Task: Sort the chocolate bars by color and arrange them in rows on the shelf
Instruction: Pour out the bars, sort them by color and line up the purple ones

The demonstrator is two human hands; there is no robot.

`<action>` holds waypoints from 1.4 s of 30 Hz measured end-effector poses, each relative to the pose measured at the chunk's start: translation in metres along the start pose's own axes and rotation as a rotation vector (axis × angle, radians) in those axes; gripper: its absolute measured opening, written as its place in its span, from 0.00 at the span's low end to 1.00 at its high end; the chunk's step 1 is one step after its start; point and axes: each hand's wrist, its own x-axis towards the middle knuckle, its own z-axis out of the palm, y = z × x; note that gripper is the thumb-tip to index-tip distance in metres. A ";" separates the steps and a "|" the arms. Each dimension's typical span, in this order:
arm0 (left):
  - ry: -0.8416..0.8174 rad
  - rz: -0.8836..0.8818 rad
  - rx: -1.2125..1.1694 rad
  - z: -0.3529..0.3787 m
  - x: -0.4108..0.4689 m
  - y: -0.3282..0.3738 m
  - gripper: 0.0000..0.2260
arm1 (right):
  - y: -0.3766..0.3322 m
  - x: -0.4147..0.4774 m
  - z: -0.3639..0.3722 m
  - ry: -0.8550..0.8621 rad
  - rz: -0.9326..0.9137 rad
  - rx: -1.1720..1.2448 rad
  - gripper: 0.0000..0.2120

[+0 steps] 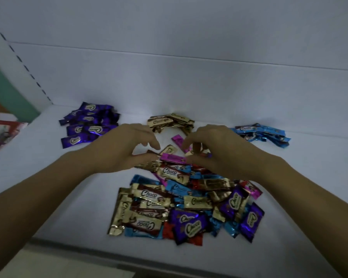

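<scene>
A shop: white display shelf (38, 149) with slotted upright (25, 66), heaped chocolate bars (179, 201).

Lay sorted along shelf (48, 167) back: purple pile (88, 123), gold pile (170, 122), blue pile (261, 134); jumbled in front as mixed heap (189, 207), pink bar (174, 158) at far edge.
</scene>
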 end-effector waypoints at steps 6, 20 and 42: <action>-0.062 -0.047 -0.144 0.012 -0.025 -0.019 0.22 | -0.023 -0.002 0.017 -0.063 -0.001 0.061 0.12; -0.143 0.083 -0.295 0.020 -0.033 -0.020 0.13 | -0.033 -0.019 0.029 -0.166 0.112 0.082 0.16; -0.002 0.008 -0.567 0.022 -0.039 -0.003 0.04 | -0.020 -0.025 0.034 0.149 0.063 0.208 0.16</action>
